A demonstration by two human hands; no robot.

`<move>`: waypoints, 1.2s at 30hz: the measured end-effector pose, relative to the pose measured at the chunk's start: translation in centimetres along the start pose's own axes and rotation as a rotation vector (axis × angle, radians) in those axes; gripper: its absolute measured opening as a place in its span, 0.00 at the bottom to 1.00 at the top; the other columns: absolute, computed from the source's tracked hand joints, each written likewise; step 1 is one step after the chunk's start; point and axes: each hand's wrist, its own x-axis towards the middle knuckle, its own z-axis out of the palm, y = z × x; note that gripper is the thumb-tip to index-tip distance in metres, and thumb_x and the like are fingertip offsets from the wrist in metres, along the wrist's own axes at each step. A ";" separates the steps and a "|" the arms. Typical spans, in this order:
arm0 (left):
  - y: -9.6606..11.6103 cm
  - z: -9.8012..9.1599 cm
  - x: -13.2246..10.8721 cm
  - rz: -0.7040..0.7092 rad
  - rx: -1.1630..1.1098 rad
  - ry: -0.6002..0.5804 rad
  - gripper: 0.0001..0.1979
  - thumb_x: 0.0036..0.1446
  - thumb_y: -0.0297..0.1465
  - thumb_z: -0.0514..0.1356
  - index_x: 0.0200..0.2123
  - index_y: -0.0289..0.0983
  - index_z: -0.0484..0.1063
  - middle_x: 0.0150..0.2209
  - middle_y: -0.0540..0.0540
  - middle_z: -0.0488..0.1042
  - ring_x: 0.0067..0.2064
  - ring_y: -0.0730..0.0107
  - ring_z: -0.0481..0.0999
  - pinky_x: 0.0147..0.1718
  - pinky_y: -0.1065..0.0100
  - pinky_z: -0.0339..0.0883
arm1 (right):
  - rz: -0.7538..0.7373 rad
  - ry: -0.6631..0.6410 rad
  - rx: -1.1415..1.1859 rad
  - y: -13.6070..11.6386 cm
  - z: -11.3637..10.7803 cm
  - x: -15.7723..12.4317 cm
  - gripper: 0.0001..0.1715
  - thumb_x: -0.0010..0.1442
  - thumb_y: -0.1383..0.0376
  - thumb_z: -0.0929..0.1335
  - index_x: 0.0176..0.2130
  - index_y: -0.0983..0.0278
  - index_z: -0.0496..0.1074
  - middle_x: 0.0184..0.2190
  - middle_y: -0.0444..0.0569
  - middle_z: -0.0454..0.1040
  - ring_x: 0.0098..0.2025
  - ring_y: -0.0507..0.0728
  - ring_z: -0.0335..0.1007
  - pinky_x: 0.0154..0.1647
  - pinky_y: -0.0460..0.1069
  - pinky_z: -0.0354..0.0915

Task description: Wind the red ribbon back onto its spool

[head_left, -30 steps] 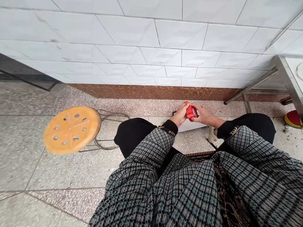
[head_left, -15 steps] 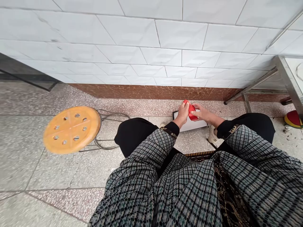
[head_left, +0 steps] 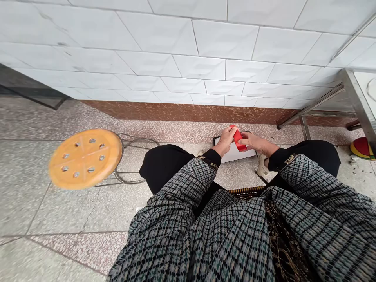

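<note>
a red roll of tape [head_left: 238, 140] sits right of frame centre, pinched between the left hand [head_left: 225, 140] and right hand [head_left: 255, 141] above a white board [head_left: 232, 154] on the floor, an orange stool [head_left: 85, 158] at left.

A white tiled wall [head_left: 205, 47] is running across the far side, a brown skirting band [head_left: 182, 112] lining its foot. An orange round stool [head_left: 85, 158] is standing left on the speckled floor [head_left: 44, 219]; a steel table frame [head_left: 320, 102] is standing far right.
</note>
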 end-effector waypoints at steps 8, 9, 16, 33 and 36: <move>0.7 -0.9 0.3 -0.065 0.009 -0.038 0.13 0.63 0.38 0.67 0.31 0.36 0.73 0.30 0.49 0.73 0.29 0.73 0.70 0.36 0.68 0.67 | -0.062 -0.098 -0.025 0.3 -0.5 -0.2 0.28 0.55 0.60 0.78 0.53 0.61 0.73 0.53 0.54 0.79 0.45 0.59 0.78 0.45 0.55 0.80; 0.7 -1.0 0.3 -0.076 0.005 -0.044 0.13 0.62 0.39 0.68 0.31 0.36 0.73 0.30 0.49 0.73 0.30 0.73 0.71 0.36 0.68 0.67 | -0.074 -0.107 -0.023 0.4 -0.5 -0.2 0.29 0.54 0.59 0.79 0.53 0.61 0.73 0.54 0.54 0.79 0.46 0.59 0.78 0.46 0.56 0.80; 1.3 -0.8 0.2 -0.101 -0.103 -0.023 0.17 0.57 0.43 0.72 0.33 0.37 0.72 0.30 0.51 0.74 0.31 0.73 0.71 0.35 0.69 0.69 | -0.189 -0.034 -0.014 0.5 -0.8 0.7 0.40 0.52 0.56 0.79 0.60 0.60 0.71 0.60 0.58 0.76 0.58 0.67 0.76 0.59 0.66 0.76; 7.5 0.7 0.0 -0.159 -0.176 -0.086 0.09 0.66 0.35 0.64 0.43 0.37 0.82 0.40 0.43 0.82 0.36 0.67 0.80 0.42 0.63 0.76 | -0.610 0.174 -0.558 -4.2 -1.1 0.3 0.43 0.49 0.65 0.78 0.62 0.65 0.68 0.64 0.63 0.73 0.66 0.71 0.70 0.70 0.68 0.63; 8.2 1.2 0.1 -0.190 -0.191 -0.058 0.08 0.67 0.33 0.64 0.43 0.36 0.82 0.41 0.43 0.83 0.38 0.66 0.80 0.46 0.62 0.76 | -0.786 0.160 -0.610 -4.4 -1.3 0.8 0.43 0.49 0.67 0.76 0.63 0.65 0.67 0.66 0.65 0.70 0.70 0.72 0.66 0.73 0.68 0.59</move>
